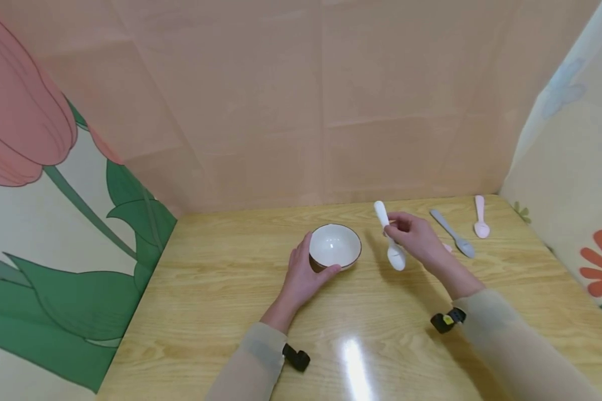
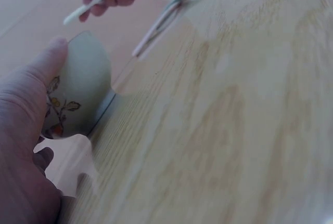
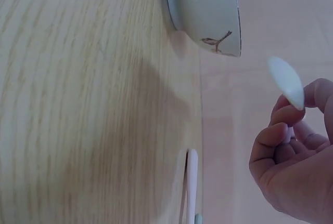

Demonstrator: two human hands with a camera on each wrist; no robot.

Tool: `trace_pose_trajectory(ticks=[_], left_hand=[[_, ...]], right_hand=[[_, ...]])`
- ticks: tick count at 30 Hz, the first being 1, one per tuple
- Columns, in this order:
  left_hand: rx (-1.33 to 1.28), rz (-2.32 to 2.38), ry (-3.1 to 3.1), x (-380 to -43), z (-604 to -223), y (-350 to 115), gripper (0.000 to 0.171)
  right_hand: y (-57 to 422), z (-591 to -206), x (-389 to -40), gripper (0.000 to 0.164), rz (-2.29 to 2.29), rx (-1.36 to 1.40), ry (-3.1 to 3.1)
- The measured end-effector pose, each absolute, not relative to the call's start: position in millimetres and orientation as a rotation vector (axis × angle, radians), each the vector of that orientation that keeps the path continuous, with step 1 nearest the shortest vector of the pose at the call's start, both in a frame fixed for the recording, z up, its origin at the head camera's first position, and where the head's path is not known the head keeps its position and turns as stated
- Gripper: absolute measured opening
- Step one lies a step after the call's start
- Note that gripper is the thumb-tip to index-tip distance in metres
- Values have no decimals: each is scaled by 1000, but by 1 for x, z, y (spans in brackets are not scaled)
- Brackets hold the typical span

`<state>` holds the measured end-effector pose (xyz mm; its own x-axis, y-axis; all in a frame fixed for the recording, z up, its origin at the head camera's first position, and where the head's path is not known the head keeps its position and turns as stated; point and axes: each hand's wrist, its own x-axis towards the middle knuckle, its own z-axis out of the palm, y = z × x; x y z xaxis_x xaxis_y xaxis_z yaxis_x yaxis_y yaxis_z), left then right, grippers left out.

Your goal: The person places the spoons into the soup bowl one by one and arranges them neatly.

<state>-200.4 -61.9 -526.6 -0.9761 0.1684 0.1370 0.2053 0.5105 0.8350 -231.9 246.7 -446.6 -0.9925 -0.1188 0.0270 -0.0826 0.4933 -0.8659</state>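
Note:
My left hand (image 1: 301,272) holds a white bowl (image 1: 335,240) by its left side, the thumb along the near rim. The bowl has a dark rim, and the left wrist view shows a painted flower sprig on its outer wall (image 2: 88,86). To the right of the bowl, my right hand (image 1: 415,236) pinches a white spoon (image 1: 396,257) by its handle. The spoon is raised above the table, its scoop end lower and towards me. In the right wrist view the spoon (image 3: 286,81) is apart from the bowl (image 3: 208,11).
On the wooden table (image 1: 221,312), a grey spoon (image 1: 451,231) and a pink spoon (image 1: 480,224) lie right of my right hand. A small pink piece (image 1: 447,247) shows beside that wrist, mostly hidden. A plain backdrop (image 1: 261,111) closes the far edge.

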Motion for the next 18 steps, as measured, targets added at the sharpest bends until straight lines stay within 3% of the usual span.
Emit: trace_pose_trajectory(ticks=[10,18], left_hand=[[-330,-1489,-2696,-202,-526,-62,118],[-331,-1500,-2693,-202,-526,-61,116]], right_hand=[[235,-437,-240,45,-1613,-216,2605],[223,-431,-244,50,-1661,-274,2563]])
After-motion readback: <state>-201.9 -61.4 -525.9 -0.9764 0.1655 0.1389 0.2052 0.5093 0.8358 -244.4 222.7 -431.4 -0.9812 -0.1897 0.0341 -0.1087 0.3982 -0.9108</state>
